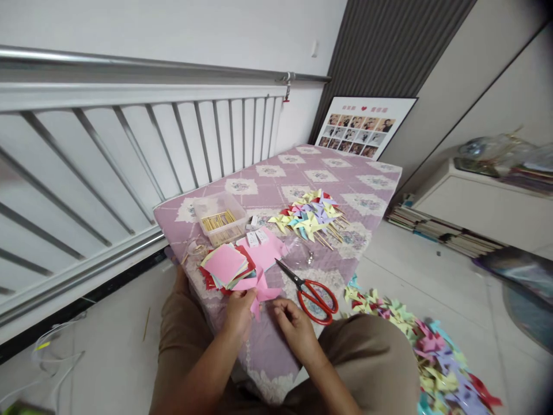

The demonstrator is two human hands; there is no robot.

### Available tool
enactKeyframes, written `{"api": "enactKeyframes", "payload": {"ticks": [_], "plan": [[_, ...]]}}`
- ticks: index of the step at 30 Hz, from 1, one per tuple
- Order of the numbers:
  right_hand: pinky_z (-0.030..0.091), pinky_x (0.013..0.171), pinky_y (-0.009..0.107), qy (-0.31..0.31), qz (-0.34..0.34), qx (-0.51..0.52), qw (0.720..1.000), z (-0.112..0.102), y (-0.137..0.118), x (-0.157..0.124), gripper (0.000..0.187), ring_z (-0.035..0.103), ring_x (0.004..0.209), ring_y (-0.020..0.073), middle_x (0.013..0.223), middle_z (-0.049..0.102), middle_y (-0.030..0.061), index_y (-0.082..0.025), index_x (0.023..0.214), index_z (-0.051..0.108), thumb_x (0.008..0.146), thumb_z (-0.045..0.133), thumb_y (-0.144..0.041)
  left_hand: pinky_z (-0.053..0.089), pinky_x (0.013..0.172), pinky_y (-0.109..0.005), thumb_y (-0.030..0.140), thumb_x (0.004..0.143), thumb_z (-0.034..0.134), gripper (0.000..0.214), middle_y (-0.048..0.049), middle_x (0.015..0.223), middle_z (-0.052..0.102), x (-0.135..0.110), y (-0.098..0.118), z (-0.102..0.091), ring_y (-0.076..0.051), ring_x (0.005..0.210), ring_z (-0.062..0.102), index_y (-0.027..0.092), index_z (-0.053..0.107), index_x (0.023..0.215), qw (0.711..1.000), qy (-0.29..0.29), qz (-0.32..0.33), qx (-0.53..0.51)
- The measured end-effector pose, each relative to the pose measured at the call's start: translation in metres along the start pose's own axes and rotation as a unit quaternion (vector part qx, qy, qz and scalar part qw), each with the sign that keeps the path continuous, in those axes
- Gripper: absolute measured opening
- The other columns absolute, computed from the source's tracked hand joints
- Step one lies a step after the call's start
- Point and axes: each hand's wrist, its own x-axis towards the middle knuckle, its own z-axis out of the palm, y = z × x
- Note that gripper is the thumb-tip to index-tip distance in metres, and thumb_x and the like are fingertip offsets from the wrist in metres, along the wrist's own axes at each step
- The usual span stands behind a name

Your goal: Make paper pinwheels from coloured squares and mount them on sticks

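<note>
My left hand (239, 314) pinches a pink paper pinwheel (259, 289) by its folded middle, just above the near edge of the pink patterned mattress (302, 173). My right hand (296, 325) hovers beside it with fingers curled, its fingertips close to the pinwheel's right blade; whether it holds anything is unclear. Just beyond my left hand lies a stack of coloured paper squares (224, 264), pink on top. Red-handled scissors (313, 291) lie shut to the right of my right hand.
A clear plastic box of wooden sticks (219, 220) stands at the back left. A heap of finished pinwheels on sticks (309, 218) lies mid-mattress. More pinwheels (432, 357) litter the floor on the right. A white railing (108, 155) runs along the left. A photo board (363, 128) leans behind.
</note>
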Motion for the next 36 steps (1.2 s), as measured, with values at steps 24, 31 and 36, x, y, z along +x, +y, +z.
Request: {"api": "enactKeyframes", "payload": {"ticks": [24, 31, 36], "plan": [[0.05, 0.078, 0.033, -0.127, 0.062, -0.495, 0.858, -0.114, -0.052, 0.174, 0.013, 0.064, 0.084, 0.0183, 0.089, 0.069, 0.0037, -0.016, 0.087, 0.067, 0.089, 0.059, -0.025, 0.023, 0.045, -0.024, 0.032, 0.074, 0.056, 0.021, 0.0062, 0.046, 0.042, 0.007, -0.018, -0.014, -0.01, 0.044, 0.033, 0.019, 0.054, 0.058, 0.976, -0.065, 0.064, 0.196], [0.054, 0.084, 0.042, -0.229, 0.137, -0.618, 0.74, -0.097, -0.043, 0.185, 0.03, 0.063, 0.1, 0.0219, 0.12, 0.062, 0.0081, -0.017, 0.119, 0.059, 0.093, 0.059, -0.031, 0.027, 0.047, -0.024, 0.033, 0.075, 0.055, 0.022, 0.0055, 0.046, 0.043, 0.005, -0.018, -0.013, -0.01, 0.044, 0.033, 0.02, 0.056, 0.057, 0.971, -0.074, 0.069, 0.216], [0.055, 0.083, 0.042, -0.242, 0.151, -0.636, 0.717, -0.086, -0.042, 0.193, 0.031, 0.063, 0.1, 0.022, 0.12, 0.061, 0.0079, -0.017, 0.12, 0.058, 0.092, 0.06, -0.031, 0.027, 0.047, -0.024, 0.036, 0.076, 0.055, 0.023, 0.0048, 0.047, 0.045, 0.007, -0.021, -0.014, -0.011, 0.044, 0.035, 0.019, 0.059, 0.061, 0.971, -0.079, 0.061, 0.219]]}}
